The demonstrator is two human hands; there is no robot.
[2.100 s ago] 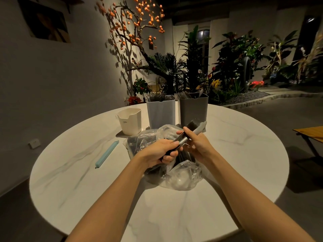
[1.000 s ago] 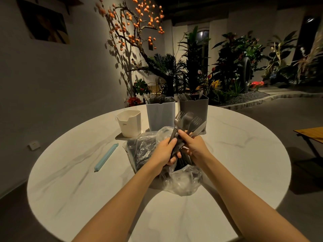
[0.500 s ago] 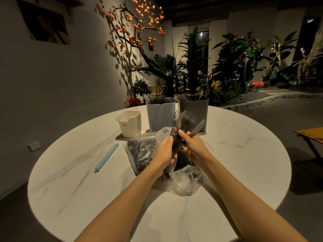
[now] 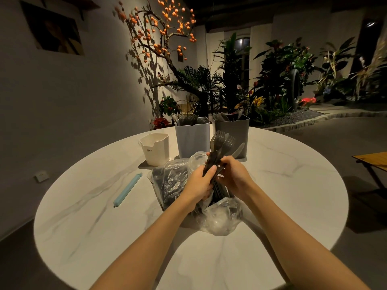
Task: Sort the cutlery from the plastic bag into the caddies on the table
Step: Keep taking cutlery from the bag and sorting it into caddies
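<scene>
Both forearms reaching in over the round table [image 4: 293,185], meeting above the plastic bag [image 4: 173,185]. Left hand [image 4: 201,183] curled round a bunch of dark forks [image 4: 219,145], thumb up along the handles. Right hand [image 4: 234,176] pinching the same bundle plus a knife [image 4: 238,150] poking out past the fingertips. Blue-grey caddy [image 4: 191,139] and dark grey caddy [image 4: 240,130] just beyond the fork tines, white caddy [image 4: 156,149] off left of the knuckles.

table [image 4: 293,185]: round, white marble | on it: bag [image 4: 173,185] centre; blue clip [image 4: 127,190] left; white cup [image 4: 156,148], light caddy [image 4: 192,139], grey caddy [image 4: 235,132] behind
</scene>
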